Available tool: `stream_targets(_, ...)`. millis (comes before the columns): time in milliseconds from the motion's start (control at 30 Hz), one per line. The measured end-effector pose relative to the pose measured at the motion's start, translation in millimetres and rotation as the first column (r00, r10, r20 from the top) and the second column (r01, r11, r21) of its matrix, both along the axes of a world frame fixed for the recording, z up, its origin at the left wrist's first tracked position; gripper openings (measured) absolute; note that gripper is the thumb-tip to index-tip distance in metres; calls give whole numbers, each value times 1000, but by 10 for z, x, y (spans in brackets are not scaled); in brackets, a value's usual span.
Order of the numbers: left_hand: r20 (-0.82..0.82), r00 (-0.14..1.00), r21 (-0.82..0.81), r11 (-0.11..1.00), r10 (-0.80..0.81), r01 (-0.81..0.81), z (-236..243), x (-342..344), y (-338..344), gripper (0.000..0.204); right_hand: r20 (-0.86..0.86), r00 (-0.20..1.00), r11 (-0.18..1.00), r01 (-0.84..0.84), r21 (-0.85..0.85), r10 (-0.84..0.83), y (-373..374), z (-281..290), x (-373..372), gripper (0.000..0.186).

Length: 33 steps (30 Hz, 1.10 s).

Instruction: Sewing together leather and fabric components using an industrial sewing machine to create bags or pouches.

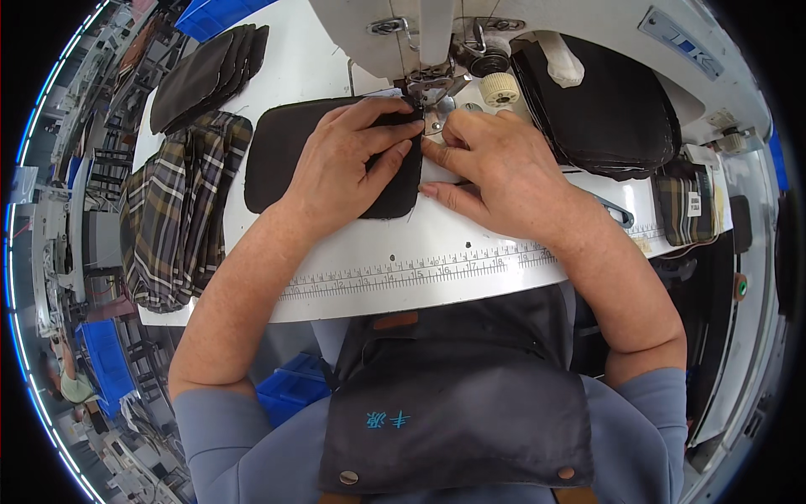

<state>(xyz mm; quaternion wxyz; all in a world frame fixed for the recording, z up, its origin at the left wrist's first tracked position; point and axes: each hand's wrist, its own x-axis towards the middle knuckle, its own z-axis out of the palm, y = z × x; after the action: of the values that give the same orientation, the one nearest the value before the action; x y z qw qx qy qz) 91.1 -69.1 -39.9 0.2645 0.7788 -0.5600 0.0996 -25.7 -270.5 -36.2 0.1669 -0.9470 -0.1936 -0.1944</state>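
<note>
A dark rounded fabric panel (pixel 281 160) lies flat on the sewing machine bed, its upper right corner by the presser foot (pixel 434 94). My left hand (pixel 348 160) rests on this panel, fingers stretched toward the foot and pressing down, thumb lying on the cloth. At the panel's right edge is my right hand (pixel 504 164), its fingers bent and the index tip touching the edge. The right thumb stands apart, lower along that same edge. Neither hand is closed round anything. The needle's tip and the cloth right beneath the foot are hard to make out.
Left of the panel lie a stack of dark pieces (pixel 201 80) and a pile of plaid pieces (pixel 180 210). More dark panels (pixel 600 109) are stacked under the machine arm, with a plaid piece (pixel 682 206) beside them. A ruler strip (pixel 420 270) runs along the table's front.
</note>
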Motion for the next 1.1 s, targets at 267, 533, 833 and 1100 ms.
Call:
stream_targets(267, -141, 987, -1, 997, 75, -76, -18, -150, -33, 27, -3, 999, 998, -53, 23, 54, -18, 16, -12, 29)
stream_targets(533, -91, 989, 68, 992, 116, -110, 25, -185, -77, 34, -11, 1000, 1000, -11, 4, 11, -48, 3, 13, 23)
stream_targets(833, -11, 997, 138, 987, 79, -77, 54, -244, 69, 33, 36, 996, 996, -87, 32, 86, -72, 11, -49, 18)
stream_targets(1100, -104, 993, 147, 988, 50, -35, 45, -264, 105, 35, -25, 990, 989, -140, 50, 142, -50, 5, -56, 17)
